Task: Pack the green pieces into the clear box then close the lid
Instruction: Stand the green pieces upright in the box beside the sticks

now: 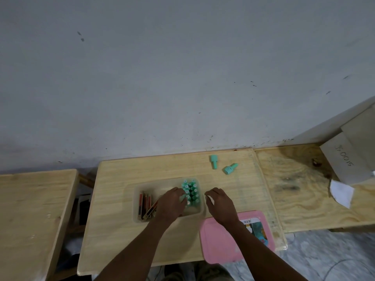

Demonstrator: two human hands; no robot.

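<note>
Pink lid [223, 238] lies off at five o'clock. Left hand [172, 201] rests loosely spread on packed green pieces [191, 191] inside the clear box [136, 199]; right hand [220, 201] hovers empty, relaxed. Two loose pieces [213, 161] remain at one o'clock.

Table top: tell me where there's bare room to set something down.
Free: the wood left of the clear box out to the table edge, the strip in front of it beside the pink lid, and the far left corner. Crowded: the box under both hands, left hand and right hand, and the far right, where two green pieces lie.
</note>
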